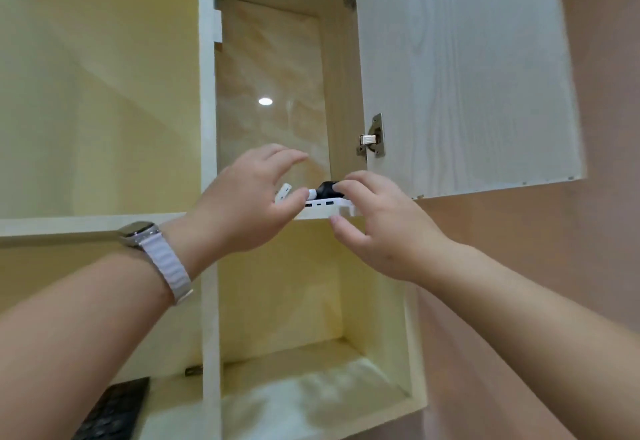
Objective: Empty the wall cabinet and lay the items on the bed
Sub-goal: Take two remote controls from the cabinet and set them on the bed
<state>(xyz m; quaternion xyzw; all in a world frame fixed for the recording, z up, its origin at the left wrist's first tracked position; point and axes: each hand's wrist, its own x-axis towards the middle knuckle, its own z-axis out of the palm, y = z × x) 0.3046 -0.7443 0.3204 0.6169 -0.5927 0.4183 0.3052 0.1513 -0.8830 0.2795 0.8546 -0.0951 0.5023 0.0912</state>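
The wall cabinet [207, 93] stands open above me, its door [464, 75] swung out to the right. On the front edge of its shelf lies a white power bank [323, 207] with ports facing me. A black object with a white tip [325, 190] rests on top of it, and a small white piece [284, 191] lies to its left. My right hand [377, 228] pinches the power bank's right end, fingers on top and thumb below. My left hand [256, 200], with a watch on the wrist, hovers at the left end with its fingers spread.
Below the shelf is an open cubby [311, 301] with a pale bottom ledge. A dark keyboard-like object [110, 412] lies at the lower left. Door hinges [372, 138] stick out on the right side. A pink wall [606, 266] lies to the right.
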